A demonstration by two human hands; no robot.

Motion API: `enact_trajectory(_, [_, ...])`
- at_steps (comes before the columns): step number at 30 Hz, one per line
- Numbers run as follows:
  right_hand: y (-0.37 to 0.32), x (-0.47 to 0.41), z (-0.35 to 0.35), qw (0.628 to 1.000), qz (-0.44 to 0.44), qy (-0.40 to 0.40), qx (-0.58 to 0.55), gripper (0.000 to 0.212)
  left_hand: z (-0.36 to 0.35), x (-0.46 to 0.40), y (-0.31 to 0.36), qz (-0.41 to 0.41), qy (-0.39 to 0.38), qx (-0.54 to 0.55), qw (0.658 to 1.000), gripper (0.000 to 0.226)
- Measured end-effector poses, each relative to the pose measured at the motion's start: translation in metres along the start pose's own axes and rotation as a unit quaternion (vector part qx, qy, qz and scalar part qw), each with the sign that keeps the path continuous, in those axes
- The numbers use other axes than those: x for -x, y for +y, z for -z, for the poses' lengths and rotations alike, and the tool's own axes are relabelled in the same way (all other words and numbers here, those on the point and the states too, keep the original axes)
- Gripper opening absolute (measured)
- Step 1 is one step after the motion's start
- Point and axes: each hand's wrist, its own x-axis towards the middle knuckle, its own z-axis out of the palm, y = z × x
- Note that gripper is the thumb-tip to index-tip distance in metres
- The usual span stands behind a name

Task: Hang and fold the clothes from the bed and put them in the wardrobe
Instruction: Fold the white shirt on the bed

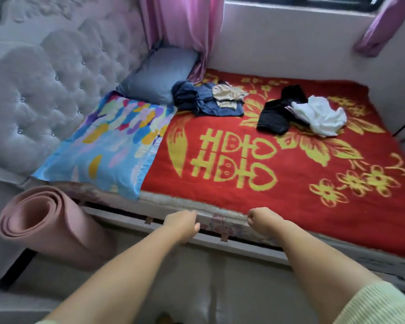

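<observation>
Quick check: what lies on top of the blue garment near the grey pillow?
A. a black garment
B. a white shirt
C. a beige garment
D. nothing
C: the beige garment lies crumpled on the blue garment; the white and black clothes form a separate pile further right.

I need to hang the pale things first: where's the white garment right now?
The white garment lies crumpled on the far right of the red blanket, overlapping the black garment.
</observation>
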Motion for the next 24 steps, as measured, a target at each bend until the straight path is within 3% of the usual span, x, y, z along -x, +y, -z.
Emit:
enact_trajectory(11, [0.048,-0.047,0.070,0.989,-0.107,0.043,-0.090,0.032,0.092,-0.124,0.024,-0.106,0.007,-0.070,0.992,0.040])
enact_trajectory(17, [0.049,-0.075,0.095,0.988,-0.107,0.044,-0.103,0.031,0.122,-0.180,0.027,-0.129,-0.008,-0.101,0.987,0.038])
enact_trajectory(24, [0.095,-0.109,0.120,0.982,-0.133,0.058,-0.120,0.032,0.134,-0.239,0.064,-0.163,-0.026,-0.117,0.979,0.039])
